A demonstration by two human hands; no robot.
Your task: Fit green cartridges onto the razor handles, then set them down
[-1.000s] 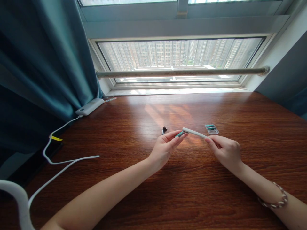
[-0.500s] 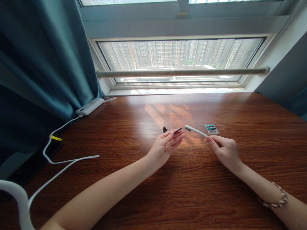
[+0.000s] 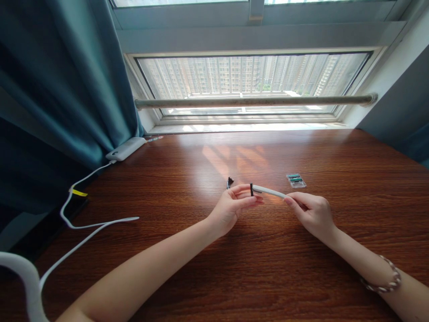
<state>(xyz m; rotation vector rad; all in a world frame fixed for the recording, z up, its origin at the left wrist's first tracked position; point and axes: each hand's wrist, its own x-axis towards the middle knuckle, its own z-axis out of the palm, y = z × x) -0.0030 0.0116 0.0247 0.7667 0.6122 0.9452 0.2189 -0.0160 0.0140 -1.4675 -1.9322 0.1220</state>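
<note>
My right hand (image 3: 313,213) is closed around the handle end of a white toothbrush (image 3: 271,192) with dark bristles, its head pointing left. Between the fingertips of my left hand (image 3: 231,208) is a thin black bar-shaped piece (image 3: 251,190), held upright. The brush head meets or nearly meets this piece; exact contact cannot be made out. Just behind my left hand, a small dark object with a shiny stem (image 3: 229,182) is partly hidden by the fingers. Beyond my right hand lies a clear plastic case (image 3: 296,180) with green and dark strips inside.
The brown wooden table (image 3: 187,277) reaches to the window sill. At the left, a white device (image 3: 125,149) has a white cable (image 3: 89,227) running from it across the tabletop. A blue curtain (image 3: 67,76) hangs there, and a metal rail (image 3: 254,102) crosses the window.
My left hand has turned, bringing the black piece from lying slanted to upright. The toothbrush head has moved slightly left and down, up to the piece.
</note>
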